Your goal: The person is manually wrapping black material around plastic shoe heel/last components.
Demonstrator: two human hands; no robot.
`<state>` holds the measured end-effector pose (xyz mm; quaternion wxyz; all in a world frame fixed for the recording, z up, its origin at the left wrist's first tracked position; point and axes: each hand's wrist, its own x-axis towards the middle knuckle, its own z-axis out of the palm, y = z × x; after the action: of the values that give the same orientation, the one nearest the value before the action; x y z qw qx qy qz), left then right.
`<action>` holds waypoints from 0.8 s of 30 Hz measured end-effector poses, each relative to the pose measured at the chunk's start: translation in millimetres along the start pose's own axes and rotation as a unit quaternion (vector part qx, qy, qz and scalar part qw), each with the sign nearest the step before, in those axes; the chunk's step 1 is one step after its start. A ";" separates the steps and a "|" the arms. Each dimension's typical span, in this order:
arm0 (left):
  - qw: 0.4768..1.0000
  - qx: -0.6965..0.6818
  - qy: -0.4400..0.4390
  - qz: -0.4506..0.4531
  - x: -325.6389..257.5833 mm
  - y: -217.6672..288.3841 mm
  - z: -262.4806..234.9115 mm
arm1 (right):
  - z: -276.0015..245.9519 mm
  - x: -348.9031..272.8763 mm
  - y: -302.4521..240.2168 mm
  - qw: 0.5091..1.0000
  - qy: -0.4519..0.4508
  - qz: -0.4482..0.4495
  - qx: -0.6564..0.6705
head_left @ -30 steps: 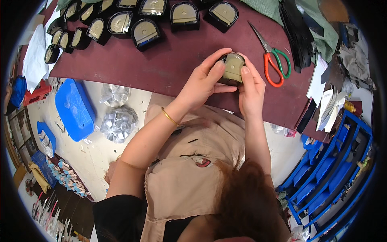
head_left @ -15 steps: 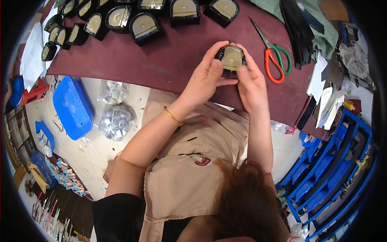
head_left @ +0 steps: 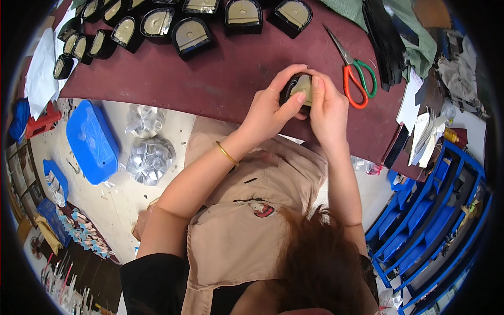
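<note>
A small black, D-shaped piece with an olive-beige top (head_left: 303, 86) is between my two hands, over the dark red table near its front edge. My left hand (head_left: 269, 111) is wrapped round its left side, with the thumb pressed on the beige top. My right hand (head_left: 331, 113) grips the opposite side, its thumb lying along the beige face. The fingers cover much of the piece's sides and underside. Just right of my right hand lie scissors (head_left: 357, 79) with one red and one green handle loop, their blades parted slightly.
Several similar black, D-shaped pieces (head_left: 193, 37) stand along the table's far left. Black strips (head_left: 384, 47) and green cloth (head_left: 422, 55) lie at the far right. Below the table's left edge are a blue bin (head_left: 93, 142) and clear bags (head_left: 150, 160); a blue rack (head_left: 420, 226) stands right.
My hands have closed further round the piece and tilted it. My left thumb has moved onto its beige top, and the right thumb now lies higher along it.
</note>
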<state>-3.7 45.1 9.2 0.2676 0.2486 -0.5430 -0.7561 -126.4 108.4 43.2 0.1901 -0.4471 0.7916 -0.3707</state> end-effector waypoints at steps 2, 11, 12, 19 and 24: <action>0.995 -0.082 -0.042 -0.049 1.6 4.3 0.1 | -14.8 9.4 9.5 0.984 -0.072 0.077 0.141; 0.981 -0.043 -0.153 -0.107 11.3 13.9 -8.5 | -41.2 35.7 -6.7 0.972 -0.224 -0.009 -0.074; 0.975 -0.073 -0.157 -0.136 10.0 17.7 -10.1 | -41.8 37.2 -5.0 0.952 -0.244 -0.120 -0.143; 0.992 -0.086 -0.046 -0.075 7.1 14.4 -8.2 | -30.2 0.9 16.3 0.940 -0.181 -0.055 0.284; 0.835 0.494 -0.083 0.226 42.2 39.2 -40.0 | 2.6 -9.0 36.5 0.994 -0.033 -0.089 0.054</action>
<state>-2.7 -21.4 31.5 0.2262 0.1546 -0.9057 -0.3234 -140.6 126.9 13.6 0.2058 -0.5168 0.7209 -0.4135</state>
